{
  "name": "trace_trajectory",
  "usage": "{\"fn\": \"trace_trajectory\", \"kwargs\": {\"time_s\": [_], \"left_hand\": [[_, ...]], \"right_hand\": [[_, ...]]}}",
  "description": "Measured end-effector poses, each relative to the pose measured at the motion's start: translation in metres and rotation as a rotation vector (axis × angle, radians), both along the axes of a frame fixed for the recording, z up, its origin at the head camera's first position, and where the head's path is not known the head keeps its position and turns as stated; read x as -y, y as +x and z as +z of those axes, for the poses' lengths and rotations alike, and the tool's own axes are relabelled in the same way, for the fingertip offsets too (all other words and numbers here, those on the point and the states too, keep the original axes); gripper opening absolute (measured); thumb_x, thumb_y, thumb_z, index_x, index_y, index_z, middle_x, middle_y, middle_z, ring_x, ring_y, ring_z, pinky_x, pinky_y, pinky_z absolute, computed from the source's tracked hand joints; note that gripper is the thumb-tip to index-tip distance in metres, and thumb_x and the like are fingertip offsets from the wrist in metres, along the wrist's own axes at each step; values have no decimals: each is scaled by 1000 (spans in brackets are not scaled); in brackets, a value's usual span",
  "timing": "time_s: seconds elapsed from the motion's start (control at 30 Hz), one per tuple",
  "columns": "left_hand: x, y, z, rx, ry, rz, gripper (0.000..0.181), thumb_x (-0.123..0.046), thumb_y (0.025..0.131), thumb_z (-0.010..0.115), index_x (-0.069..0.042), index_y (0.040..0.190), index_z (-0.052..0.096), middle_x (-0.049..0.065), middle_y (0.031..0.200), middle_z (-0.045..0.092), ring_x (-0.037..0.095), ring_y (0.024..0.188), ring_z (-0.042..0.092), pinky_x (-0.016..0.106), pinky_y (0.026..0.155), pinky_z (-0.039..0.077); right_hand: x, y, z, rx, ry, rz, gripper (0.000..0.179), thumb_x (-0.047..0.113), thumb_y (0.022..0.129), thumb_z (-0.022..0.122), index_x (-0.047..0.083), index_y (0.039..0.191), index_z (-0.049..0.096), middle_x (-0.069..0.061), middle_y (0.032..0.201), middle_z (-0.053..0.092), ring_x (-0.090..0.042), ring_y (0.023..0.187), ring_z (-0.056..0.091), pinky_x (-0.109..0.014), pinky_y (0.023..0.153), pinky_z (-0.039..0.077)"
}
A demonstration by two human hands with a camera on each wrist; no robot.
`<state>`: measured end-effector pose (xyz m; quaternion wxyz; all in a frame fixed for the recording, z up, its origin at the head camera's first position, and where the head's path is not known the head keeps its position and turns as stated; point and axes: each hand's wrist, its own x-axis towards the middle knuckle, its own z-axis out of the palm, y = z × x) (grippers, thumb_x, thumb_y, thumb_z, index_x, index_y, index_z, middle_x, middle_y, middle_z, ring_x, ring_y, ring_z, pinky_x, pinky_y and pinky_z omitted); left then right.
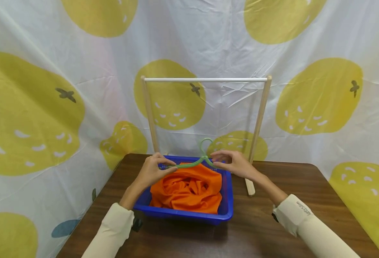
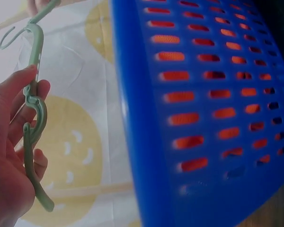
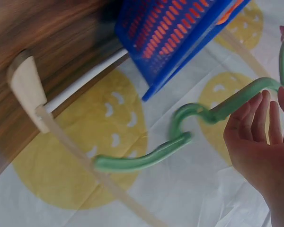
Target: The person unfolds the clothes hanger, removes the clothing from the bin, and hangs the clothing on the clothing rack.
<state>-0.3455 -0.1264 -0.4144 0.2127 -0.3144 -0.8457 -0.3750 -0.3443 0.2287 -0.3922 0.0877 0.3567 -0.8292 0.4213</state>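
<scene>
A light green plastic clothes hanger [image 1: 190, 165] is held above a blue basket [image 1: 229, 200], its hook upward in the head view. My left hand [image 1: 154, 168] pinches one arm of it between thumb and fingers; the left wrist view shows a notch in that arm [image 2: 40, 111] beside the fingers. My right hand [image 1: 232, 163] has thumb and fingertips at the other arm, close to the neck, in a loose pinch. That arm's free end [image 3: 118, 163] sticks out past the fingers in the right wrist view. Bunched orange cloth [image 1: 189, 190] lies inside the basket.
Behind the basket stands a wooden rack with a white crossbar [image 1: 205, 80]; its right foot [image 1: 250, 187] rests on the dark wooden table [image 1: 283, 215]. A white curtain [image 1: 221, 43] with yellow fruit prints hangs around the table.
</scene>
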Motion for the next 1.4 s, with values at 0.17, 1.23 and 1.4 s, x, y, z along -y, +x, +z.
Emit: {"fn": "trace_trajectory", "kwargs": {"time_s": [0.17,1.23,1.4], "left_hand": [[-5,-1,-1,7,6,-9,11,-22,84,89,-18,93,85,1,84,64,23,90,63,43,79,53],[55,-15,-43,118,-295,165,26,-27,95,79,-8,113,81,10,99,73,30,101,57,48,88,41],[53,-15,-48,127,-398,165,27,-27,93,80,-10,113,82,-2,95,76,24,101,55,46,84,35]], "right_hand": [[17,-3,4,-4,-2,-33,32,15,95,78,9,125,74,-6,107,78,-22,94,74,-30,76,60],[-32,-6,-13,-52,77,-186,19,13,96,76,1,111,76,-6,92,78,-20,85,74,-34,74,60],[-36,-5,-19,-17,71,-186,19,15,96,77,3,111,77,-3,92,78,-16,85,74,-30,73,59]]}}
